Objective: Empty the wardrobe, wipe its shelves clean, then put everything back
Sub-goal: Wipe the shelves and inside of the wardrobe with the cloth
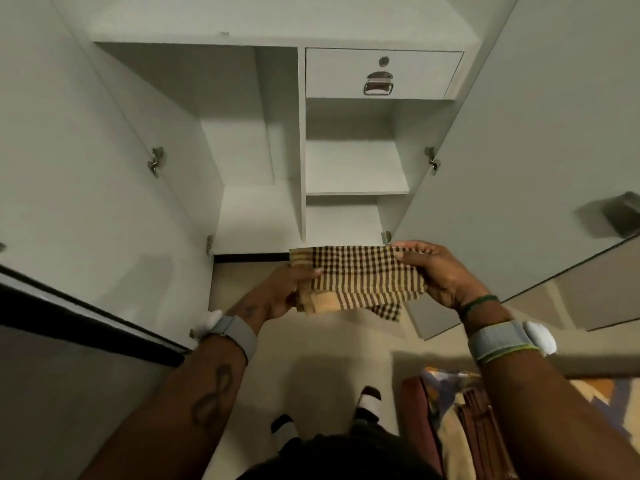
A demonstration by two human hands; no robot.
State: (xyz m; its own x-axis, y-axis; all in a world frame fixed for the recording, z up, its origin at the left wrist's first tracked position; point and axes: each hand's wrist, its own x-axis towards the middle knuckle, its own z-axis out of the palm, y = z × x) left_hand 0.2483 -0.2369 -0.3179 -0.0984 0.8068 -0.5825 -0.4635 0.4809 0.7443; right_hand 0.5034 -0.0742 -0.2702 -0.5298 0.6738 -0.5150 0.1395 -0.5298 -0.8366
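A tan and brown checked cloth is stretched between both hands in front of the open white wardrobe. My left hand grips the cloth's left end from below. At the right end, my right hand pinches the upper corner, thumb on top. The wardrobe's compartments show bare white shelves, and a closed drawer with a metal handle and lock sits at the top right.
Both wardrobe doors stand open, the left door and the right door flanking my arms. A pile of folded coloured clothes lies on a surface at lower right. My feet stand on the beige floor below.
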